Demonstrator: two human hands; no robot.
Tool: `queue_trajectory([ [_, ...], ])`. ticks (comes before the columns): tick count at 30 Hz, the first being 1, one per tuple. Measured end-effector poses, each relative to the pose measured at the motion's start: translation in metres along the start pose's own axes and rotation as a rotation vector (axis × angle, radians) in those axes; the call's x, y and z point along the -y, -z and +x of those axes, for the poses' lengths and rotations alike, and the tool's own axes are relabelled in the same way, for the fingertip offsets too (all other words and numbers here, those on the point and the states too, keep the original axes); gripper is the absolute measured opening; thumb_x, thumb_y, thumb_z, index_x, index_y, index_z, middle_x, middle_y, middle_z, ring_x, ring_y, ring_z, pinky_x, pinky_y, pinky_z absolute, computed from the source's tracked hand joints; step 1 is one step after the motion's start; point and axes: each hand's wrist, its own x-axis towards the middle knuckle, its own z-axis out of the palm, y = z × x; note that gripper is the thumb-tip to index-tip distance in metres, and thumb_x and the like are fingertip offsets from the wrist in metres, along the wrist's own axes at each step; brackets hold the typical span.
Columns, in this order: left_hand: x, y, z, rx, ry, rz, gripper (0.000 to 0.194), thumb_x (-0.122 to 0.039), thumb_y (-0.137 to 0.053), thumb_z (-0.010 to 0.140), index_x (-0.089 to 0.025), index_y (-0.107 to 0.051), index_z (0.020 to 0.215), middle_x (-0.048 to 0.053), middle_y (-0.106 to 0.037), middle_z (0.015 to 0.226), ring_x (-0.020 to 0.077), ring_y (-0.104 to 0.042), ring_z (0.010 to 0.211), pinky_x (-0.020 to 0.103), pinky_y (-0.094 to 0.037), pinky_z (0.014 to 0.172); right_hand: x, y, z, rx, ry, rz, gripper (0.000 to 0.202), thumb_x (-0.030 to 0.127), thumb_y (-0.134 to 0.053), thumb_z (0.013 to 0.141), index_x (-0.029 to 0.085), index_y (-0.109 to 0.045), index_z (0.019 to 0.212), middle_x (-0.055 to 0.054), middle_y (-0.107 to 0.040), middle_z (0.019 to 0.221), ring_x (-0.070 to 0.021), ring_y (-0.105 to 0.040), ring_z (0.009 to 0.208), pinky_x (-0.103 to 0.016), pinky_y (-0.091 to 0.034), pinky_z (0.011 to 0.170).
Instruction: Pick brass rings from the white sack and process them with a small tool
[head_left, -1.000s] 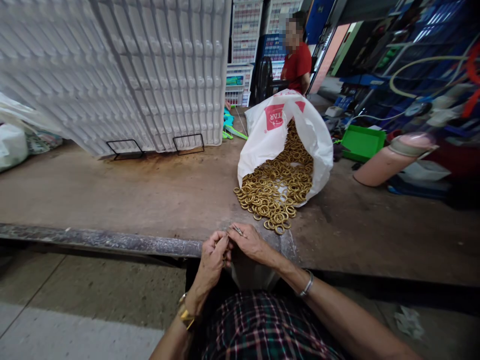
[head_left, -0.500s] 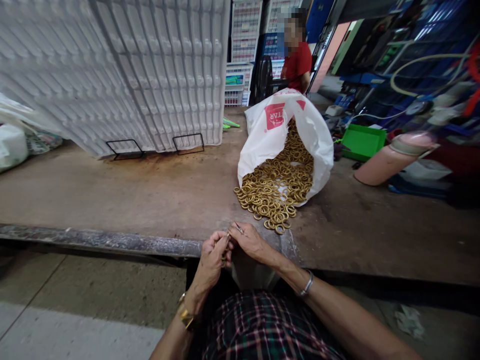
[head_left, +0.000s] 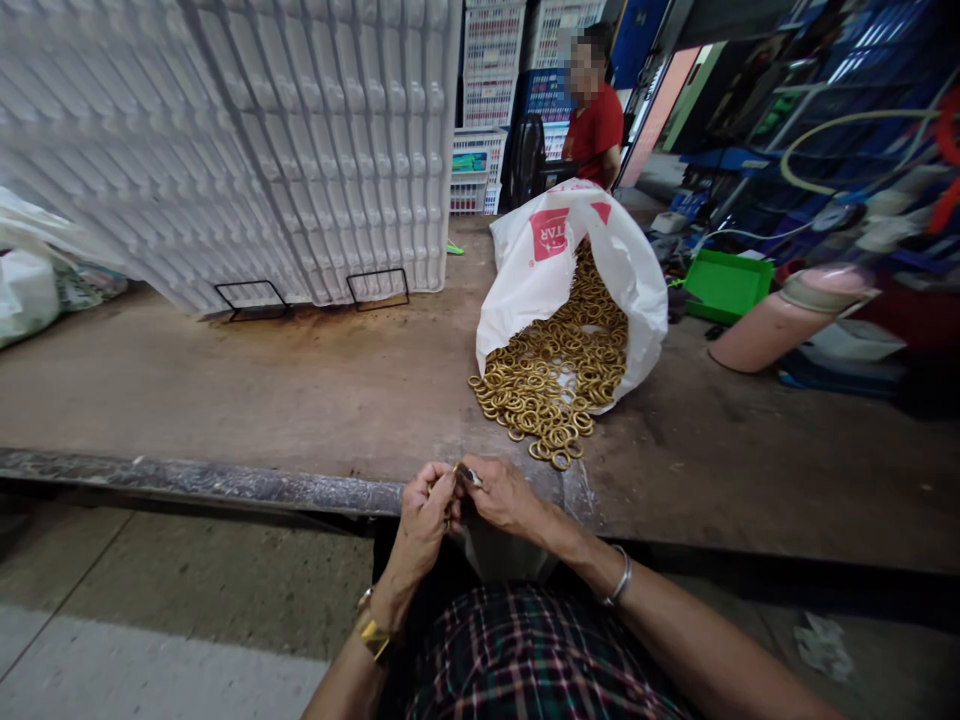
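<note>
Shows, at the near edge of the surface [head_left: 337, 400], left hand [head_left: 421, 510] pinching a brass-coloured ring [head_left: 457, 468] between thumb and fingers, with more partly hidden in the curled palm. Close beside, right hand [head_left: 504, 492] with fingers closed on a small metal tool [head_left: 471, 476], of a kind too small to tell. Just beyond the right hand: heap of loose rings [head_left: 529, 400], spilling from the mouth of a white bag [head_left: 525, 285]. To judge by look, light, stiff, smooth and hardly fragile, though apt to roll or slip; best taken by opposite sides of the rim, between thumb and fingertip. Likely to interlock or scatter when drawn from the heap. In the way of a deeper reach: thin, floppy bag wall, folded over the rings. Beyond the left hand, ribbed plastic panels [head_left: 337, 150], upright beside a black wire frame [head_left: 376, 272]. Well to the right of the right hand, green tray [head_left: 727, 285] and tilted pink bottle [head_left: 772, 328]. Far beyond, person in red [head_left: 598, 135], near stacked crates [head_left: 491, 95].
</note>
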Motion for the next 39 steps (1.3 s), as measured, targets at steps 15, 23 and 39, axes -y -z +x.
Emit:
queue_trajectory([
  [15,0.001,0.0,0.0,-0.048,-0.128,0.242,0.027,-0.042,-0.046,0.081,-0.018,-0.045,0.068,-0.007,-0.042,0.048,0.0066,-0.039,0.039,0.019,-0.033,0.04,0.008,0.01,-0.001,0.144,-0.027,-0.211,0.022,0.011,-0.04,0.078,0.015,-0.057,0.091,-0.007,-0.064,0.085,-0.0146,-0.055,0.071,-0.024,-0.031,0.061],
  [23,0.0,0.003,0.0,-0.034,-0.065,0.164,0.029,-0.045,-0.047,0.08,-0.018,-0.045,0.069,-0.007,-0.043,0.048,0.0065,-0.038,0.04,0.018,-0.034,0.04,0.016,0.005,0.003,0.179,-0.103,-0.324,0.023,0.012,-0.04,0.078,0.015,-0.057,0.094,-0.01,-0.067,0.085,-0.0183,-0.061,0.074,-0.025,-0.033,0.058],
  [39,-0.01,0.0,-0.008,0.035,0.008,0.03,0.029,-0.045,-0.051,0.079,-0.018,-0.047,0.07,-0.007,-0.043,0.051,0.0051,-0.037,0.041,0.016,-0.034,0.04,0.015,0.014,0.008,-0.012,-0.065,0.501,0.024,0.032,-0.042,0.082,0.015,-0.055,0.073,0.004,-0.049,0.06,-0.0085,-0.043,0.056,-0.019,-0.032,0.053],
])
